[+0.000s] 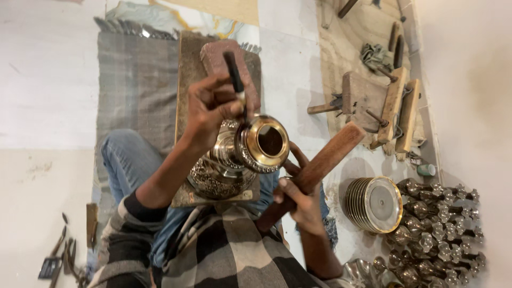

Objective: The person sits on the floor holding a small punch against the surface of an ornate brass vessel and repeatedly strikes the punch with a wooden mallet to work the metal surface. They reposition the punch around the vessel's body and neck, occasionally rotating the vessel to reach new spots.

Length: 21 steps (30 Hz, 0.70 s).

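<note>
Brass vessel (pixel 234 160), engraved w/ a polished open mouth, lies tilted on a wooden board (pixel 186 74) over the person's lap. Left hand (pixel 210 109) is closed round a dark punch (pixel 234 77), tip set at the vessel's neck. Right hand (pixel 298 200) grips a wooden mallet (pixel 320 165), raised just beside the vessel. Further out: stack of brass plates (pixel 373 204), heap of small brass fittings (pixel 437 229), wooden blocks (pixel 394 106) near the wall.

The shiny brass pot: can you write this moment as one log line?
left hand: holds chisel on engraved brass pot | right hand: grips wooden mallet | nearby: stacked brass plates
</note>
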Tool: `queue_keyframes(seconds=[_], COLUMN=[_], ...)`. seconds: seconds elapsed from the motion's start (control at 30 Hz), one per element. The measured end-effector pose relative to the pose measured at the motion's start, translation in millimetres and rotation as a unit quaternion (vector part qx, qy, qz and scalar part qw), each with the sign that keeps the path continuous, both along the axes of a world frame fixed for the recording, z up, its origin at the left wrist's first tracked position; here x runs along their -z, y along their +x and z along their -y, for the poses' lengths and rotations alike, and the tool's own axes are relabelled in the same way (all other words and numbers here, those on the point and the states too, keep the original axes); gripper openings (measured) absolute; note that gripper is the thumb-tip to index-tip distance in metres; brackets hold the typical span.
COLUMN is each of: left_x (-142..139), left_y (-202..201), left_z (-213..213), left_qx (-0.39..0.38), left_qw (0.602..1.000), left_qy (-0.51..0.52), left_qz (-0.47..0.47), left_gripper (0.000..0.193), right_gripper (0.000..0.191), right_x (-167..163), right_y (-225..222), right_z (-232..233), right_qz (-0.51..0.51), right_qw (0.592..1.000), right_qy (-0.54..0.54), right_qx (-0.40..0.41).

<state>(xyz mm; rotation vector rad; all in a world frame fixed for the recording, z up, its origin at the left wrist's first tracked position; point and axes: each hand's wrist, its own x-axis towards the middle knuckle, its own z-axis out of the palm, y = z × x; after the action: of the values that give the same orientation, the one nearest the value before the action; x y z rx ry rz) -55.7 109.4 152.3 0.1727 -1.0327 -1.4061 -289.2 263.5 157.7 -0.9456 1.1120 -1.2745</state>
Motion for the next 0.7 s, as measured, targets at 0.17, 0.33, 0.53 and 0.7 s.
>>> queue_keyframes(seconds=[0.17, 0.33, 0.53, 0.7], left_x=[13.1, 12.5, 11.3, 15.6], left_y=[-18.7, -34.4, -15.1, -18.2], left_z=[7.9, 2.1, 14.2, 18.0], left_qx=[0.007, 0.010, 0.084, 0.069], left_qw=[0.998, 0.997, 0.980, 0.966], left_qy=[0.061, -0.032, -0.172, -0.238], left_qz=[0.002, 0.064, 0.057, 0.069], left_gripper=[0.032, 0.035, 0.029, 0.027], right_gripper=[0.088, 0.047, 0.045, 0.045], right_x=[5.0, 29.4, 58.5, 56.2], right_y=[33.1, 49.3, 64.2, 56.4], right_z=[-21.4, 0.0, 20.9, 36.7], right_qz=[0.056, 0.127, 0.233, 0.278], right_qw=[0.998, 0.990, 0.967, 0.954], right_qy=[-0.013, -0.061, -0.098, -0.108], right_qx=[-0.010, -0.015, 0.042, -0.005])
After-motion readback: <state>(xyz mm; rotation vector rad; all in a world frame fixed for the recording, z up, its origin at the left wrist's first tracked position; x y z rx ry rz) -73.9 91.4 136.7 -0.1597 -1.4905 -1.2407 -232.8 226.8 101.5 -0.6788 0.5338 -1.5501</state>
